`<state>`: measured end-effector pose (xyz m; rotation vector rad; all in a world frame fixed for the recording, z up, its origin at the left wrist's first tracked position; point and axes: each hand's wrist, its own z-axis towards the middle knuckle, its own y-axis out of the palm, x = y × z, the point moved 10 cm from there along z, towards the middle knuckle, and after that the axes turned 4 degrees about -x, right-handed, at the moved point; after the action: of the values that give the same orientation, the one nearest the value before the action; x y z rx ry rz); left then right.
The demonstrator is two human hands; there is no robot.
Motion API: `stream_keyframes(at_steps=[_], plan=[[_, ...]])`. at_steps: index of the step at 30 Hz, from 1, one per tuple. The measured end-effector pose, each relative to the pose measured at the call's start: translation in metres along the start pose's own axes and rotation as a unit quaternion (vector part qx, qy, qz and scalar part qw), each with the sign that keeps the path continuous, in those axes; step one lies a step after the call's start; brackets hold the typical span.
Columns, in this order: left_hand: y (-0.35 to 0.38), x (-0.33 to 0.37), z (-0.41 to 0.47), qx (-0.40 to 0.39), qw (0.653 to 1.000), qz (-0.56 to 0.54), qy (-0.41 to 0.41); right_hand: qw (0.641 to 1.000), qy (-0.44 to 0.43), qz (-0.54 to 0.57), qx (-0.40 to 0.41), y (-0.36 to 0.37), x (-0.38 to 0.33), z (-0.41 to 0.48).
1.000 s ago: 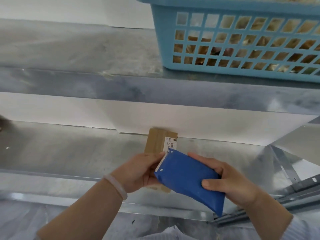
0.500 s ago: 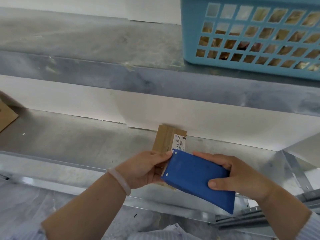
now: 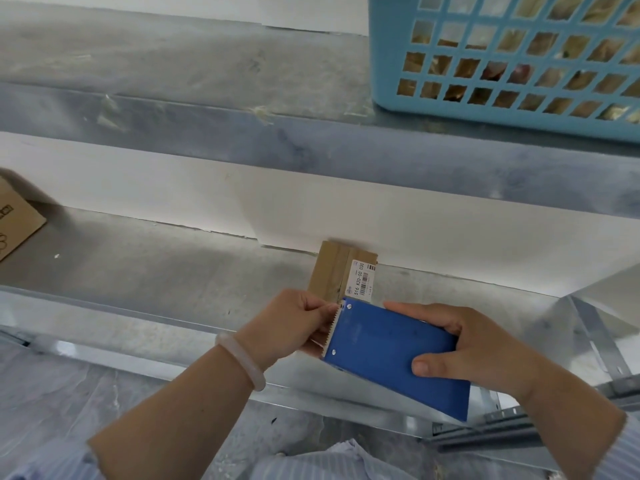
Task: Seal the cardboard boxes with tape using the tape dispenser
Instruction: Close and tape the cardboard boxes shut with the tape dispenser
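A small brown cardboard box (image 3: 334, 270) with a white barcode label rests on the lower metal shelf (image 3: 156, 271), its near end hidden behind my hands. My right hand (image 3: 474, 344) grips the blue tape dispenser (image 3: 388, 351), thumb on its near side and fingers over the far edge. Its toothed edge faces left against the box. My left hand (image 3: 294, 323), with a pale bracelet on the wrist, pinches at the dispenser's teeth and holds the near end of the box.
A blue plastic basket (image 3: 388, 71) holding brownish items stands on the upper shelf at the right. Another cardboard box (image 3: 14, 223) pokes in at the left edge of the lower shelf. A metal rail and bracket run below my right hand.
The dispenser has tilted flatter and its toothed edge has come against the box under my left fingers. The view has shifted left, bringing the left-hand cardboard box into sight.
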<state>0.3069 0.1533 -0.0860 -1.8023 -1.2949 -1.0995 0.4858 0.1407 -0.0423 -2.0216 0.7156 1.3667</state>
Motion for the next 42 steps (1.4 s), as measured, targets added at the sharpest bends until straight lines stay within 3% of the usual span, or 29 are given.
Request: stream_keyframes(at_steps=[5, 13, 23, 29, 33, 36, 39, 42], plan=[[-0.051, -0.002, -0.003, 0.120, 0.988, 0.085, 0.039, 0.999, 0.011, -0.043, 0.011, -0.010, 0.005, -0.011], [-0.094, -0.029, -0.013, 0.188, 0.968, 0.158, 0.048, 0.996, 0.046, -0.078, 0.018, -0.024, 0.026, -0.029], [-0.076, -0.047, 0.001, 0.191, 0.960, 0.185, 0.089, 0.986, 0.082, -0.136, 0.048, -0.035, 0.057, -0.034], [-0.066, -0.070, 0.010, 0.211, 0.970, 0.083, 0.088, 0.976, 0.073, -0.195, 0.063, -0.032, 0.069, -0.015], [-0.062, -0.075, 0.015, 0.212, 0.970, 0.078, 0.091, 0.975, 0.071, -0.198, 0.070, -0.030, 0.076, -0.010], [-0.057, -0.085, 0.019, 0.208, 0.975, 0.051, 0.067, 0.975, 0.070, -0.198, 0.075, -0.031, 0.079, -0.011], [-0.056, -0.106, 0.024, 0.189, 0.982, -0.011, -0.010, 0.975, 0.067, -0.196, 0.079, -0.031, 0.081, -0.011], [-0.067, -0.097, 0.019, 0.222, 0.971, 0.086, -0.015, 0.975, 0.068, -0.195, 0.080, -0.033, 0.083, -0.012]])
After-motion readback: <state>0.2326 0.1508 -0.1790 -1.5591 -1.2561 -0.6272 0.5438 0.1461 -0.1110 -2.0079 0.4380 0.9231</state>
